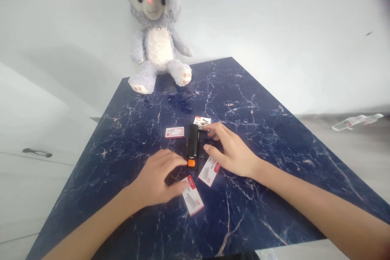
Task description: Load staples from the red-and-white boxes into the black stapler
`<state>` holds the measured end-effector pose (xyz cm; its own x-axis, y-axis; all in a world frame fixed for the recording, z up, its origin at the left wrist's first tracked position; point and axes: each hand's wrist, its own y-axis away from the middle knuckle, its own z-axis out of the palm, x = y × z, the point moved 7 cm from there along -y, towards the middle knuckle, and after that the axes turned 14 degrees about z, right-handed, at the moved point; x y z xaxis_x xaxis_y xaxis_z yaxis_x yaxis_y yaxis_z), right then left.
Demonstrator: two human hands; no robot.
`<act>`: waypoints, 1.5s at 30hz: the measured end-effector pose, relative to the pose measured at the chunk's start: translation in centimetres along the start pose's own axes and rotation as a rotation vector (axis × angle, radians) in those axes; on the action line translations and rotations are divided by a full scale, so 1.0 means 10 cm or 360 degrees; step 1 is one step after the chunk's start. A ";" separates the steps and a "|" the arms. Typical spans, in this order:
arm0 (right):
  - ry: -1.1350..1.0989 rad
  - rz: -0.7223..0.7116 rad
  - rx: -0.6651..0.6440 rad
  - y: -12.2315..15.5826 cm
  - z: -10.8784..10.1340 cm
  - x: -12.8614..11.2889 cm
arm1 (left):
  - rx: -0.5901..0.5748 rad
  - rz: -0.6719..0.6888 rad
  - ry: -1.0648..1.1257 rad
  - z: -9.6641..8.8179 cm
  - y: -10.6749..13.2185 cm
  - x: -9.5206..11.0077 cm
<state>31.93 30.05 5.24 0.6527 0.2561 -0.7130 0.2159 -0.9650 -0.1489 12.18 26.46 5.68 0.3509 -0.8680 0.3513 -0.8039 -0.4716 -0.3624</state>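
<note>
A black stapler (193, 141) with an orange end lies on the dark blue marbled table, its orange end towards me. My left hand (158, 174) is open at its left, fingertips by the orange end. The left thumb is over a small white and red staple box (192, 201). At the stapler's right, my right hand (231, 150) is open, thumb and fingers apart. Its fingertips are at the edge of a white and red box (202, 122) beyond the stapler; I cannot tell whether they touch it. Under the right palm's side lies another staple box (208, 172), partly hidden.
One more white and red box (174, 132) lies left of the stapler. A grey plush toy (158, 44) sits at the table's far edge against the wall. Left of the table stands a white cabinet with a dark handle (37, 153). A clear plastic item (356, 122) is on the floor at right.
</note>
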 end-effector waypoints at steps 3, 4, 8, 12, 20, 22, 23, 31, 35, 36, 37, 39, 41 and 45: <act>0.0167 -0.0070 -0.0138 0.03 0.01 -0.08 | -0.0052 -0.0006 -0.0091 0.11 -0.01 0.26; 0.0247 -0.0096 -0.0194 0.05 0.03 -0.11 | -0.0076 -0.0018 -0.0151 0.15 -0.01 0.31; 0.0495 -0.0126 -0.0333 0.16 0.16 -0.20 | -0.0228 0.0194 -0.0102 0.18 0.00 0.31; 0.0612 -0.0147 -0.0370 0.22 0.24 -0.24 | -0.0083 0.0295 -0.0015 -0.05 0.05 -0.04; 0.0664 -0.0065 -0.0296 0.15 0.08 -0.12 | -0.0089 -0.0269 0.0037 0.00 0.09 -0.43; 0.0694 -0.0069 -0.0311 0.14 0.05 -0.10 | -0.0045 -0.0301 0.0076 0.02 0.07 -0.42; 0.0697 -0.0076 -0.0317 0.13 0.03 -0.09 | -0.0038 -0.0301 0.0093 0.02 0.06 -0.41; 0.0499 -0.0043 0.0108 -0.06 -0.40 -0.27 | -0.0033 -0.0458 0.0113 0.00 0.14 -0.49; 0.0395 -0.0369 0.0193 -0.11 -0.25 -0.71 | -0.0022 -0.0409 0.0110 0.01 0.13 -0.47; 0.0404 -0.0458 0.0131 -0.13 -0.13 -0.81 | 0.0007 -0.0364 0.0119 0.00 0.12 -0.45; 0.0432 -0.0526 0.0065 -0.14 0.01 -0.90 | 0.0043 -0.0322 0.0133 -0.02 0.12 -0.43; 0.0561 -0.0584 -0.0071 -0.18 0.28 -1.00 | 0.0129 -0.0283 0.0159 -0.08 0.14 -0.41; 0.0697 -0.0633 -0.0184 -0.20 0.48 -1.05 | 0.0181 -0.0297 0.0167 -0.13 0.18 -0.42; 0.0546 -0.0663 -0.0222 -0.23 0.40 -1.03 | 0.0124 -0.0267 0.0193 -0.13 0.20 -0.40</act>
<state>21.77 29.37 10.15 0.6854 0.6408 -0.3457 0.5854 -0.7673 -0.2617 8.49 29.19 4.65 0.4127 -0.7534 0.5119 -0.6976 -0.6228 -0.3541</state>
